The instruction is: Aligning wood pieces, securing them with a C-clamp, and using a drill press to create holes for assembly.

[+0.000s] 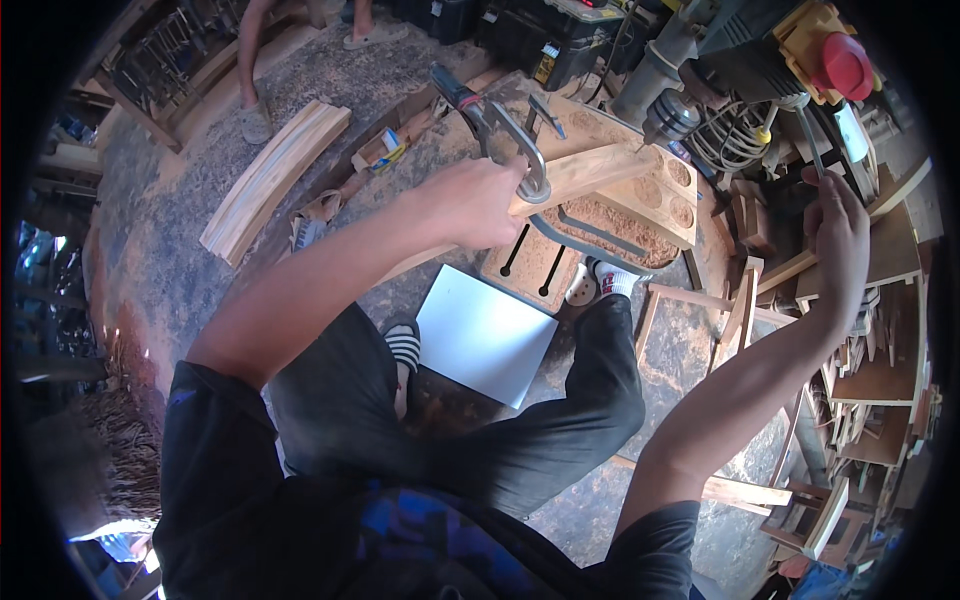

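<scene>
My left hand is closed round a curved wooden piece, which lies across the work table of a drill press. Right by its knuckles, a metal locking clamp with a curved jaw sits over the wood; its exact grip is partly hidden by my hand. Above the far end of the piece is the drill chuck, with the bit's tip close to the wood. Out to the right, my right hand is raised, fingers wrapped round a thin metal lever of the machine.
Sawdust covers the slotted metal table and a board with round recesses. A white panel lies between my feet. Curved timber rests on the floor at left. Wood offcuts fill shelves at right. Another person's legs show at far left.
</scene>
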